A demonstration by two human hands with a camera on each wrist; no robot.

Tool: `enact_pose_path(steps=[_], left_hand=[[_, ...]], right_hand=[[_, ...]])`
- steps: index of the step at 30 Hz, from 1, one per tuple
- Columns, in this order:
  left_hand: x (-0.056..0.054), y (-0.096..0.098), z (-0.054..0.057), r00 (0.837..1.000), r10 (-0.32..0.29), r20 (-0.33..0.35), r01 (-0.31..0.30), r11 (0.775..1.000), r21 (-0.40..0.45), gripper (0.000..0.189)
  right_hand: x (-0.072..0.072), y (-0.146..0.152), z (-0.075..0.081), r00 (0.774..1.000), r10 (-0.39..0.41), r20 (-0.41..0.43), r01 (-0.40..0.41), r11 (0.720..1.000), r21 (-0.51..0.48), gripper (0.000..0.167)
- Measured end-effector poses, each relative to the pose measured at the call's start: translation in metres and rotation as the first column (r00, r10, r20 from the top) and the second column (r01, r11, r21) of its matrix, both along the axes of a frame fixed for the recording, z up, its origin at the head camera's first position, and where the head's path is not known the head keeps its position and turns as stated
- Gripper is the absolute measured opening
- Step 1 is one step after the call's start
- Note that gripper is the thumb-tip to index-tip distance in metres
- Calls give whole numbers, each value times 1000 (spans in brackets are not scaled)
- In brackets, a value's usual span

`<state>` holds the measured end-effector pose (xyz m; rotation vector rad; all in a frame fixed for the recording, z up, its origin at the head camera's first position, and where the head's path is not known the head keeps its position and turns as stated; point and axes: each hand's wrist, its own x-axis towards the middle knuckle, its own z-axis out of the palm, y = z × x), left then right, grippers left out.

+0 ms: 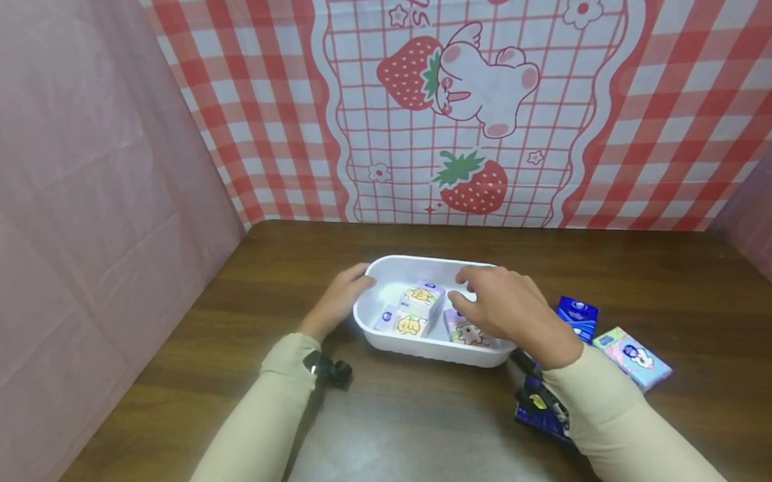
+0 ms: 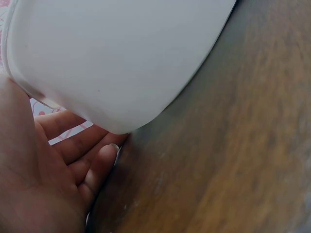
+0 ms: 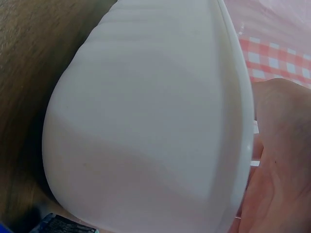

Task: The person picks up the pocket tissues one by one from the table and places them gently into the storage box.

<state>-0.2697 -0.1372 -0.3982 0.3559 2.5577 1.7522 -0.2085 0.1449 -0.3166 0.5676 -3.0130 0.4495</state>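
A white plastic basin stands on the wooden table. My left hand holds its left end, with the thumb over the rim; in the left wrist view the fingers lie along the outside of the white wall. Inside are small tissue packs with cartoon prints: one yellow-printed pack, another in front of it, and a purple one at the right. Over the basin's right end, my right hand hovers, thumb and fingers apart and nothing between them. In the right wrist view the basin's wall hides its fingertips.
Right of the basin lie a dark blue tissue pack and a light blue cartoon pack. More dark blue packaging shows partly beneath the right wrist. A checkered strawberry cloth hangs behind the table, with a pale curtain at the left.
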Motion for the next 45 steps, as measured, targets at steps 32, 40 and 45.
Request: enact_pose_path(steps=[32, 40, 45], left_hand=[[1, 1, 5, 999, -16, 50, 15, 1000, 11, 44], [2, 3, 5, 999, 3, 44, -3, 1000, -5, 42], [3, 2, 4, 999, 10, 34, -10, 1000, 3, 40]], right_hand=[[3, 9, 1, 1000, -30, -8, 30, 999, -26, 45], [3, 12, 0, 999, -51, 5, 51, 998, -37, 47], [4, 16, 0, 998, -58, 7, 59, 997, -42, 47]])
